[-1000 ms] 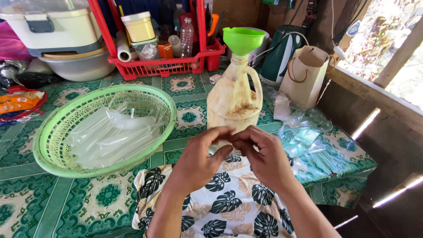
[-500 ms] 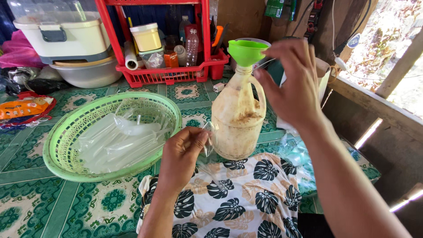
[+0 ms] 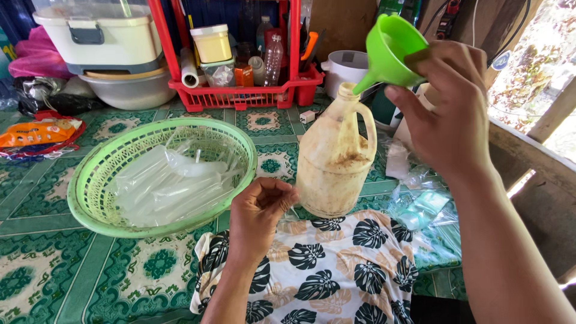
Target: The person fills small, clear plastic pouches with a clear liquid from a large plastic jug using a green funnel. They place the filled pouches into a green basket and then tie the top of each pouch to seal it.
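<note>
Right grip (image 3: pixel 447 114) clasps green funnel (image 3: pixel 389 51) above jug (image 3: pixel 335 162); left grip (image 3: pixel 259 213) pinched, contents hidden.

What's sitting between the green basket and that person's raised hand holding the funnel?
In the head view, a grimy plastic jug stands between the green basket and the right hand, which holds the green funnel above its mouth.

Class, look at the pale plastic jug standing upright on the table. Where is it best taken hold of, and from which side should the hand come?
Probably by the looped handle of the jug, coming from the right hand's side. The handle arches from neck to shoulder on that side, leaving a gap for fingers, and the funnel is lifted clear of the mouth. The body looks wide and grimy, a poorer grip.
</note>
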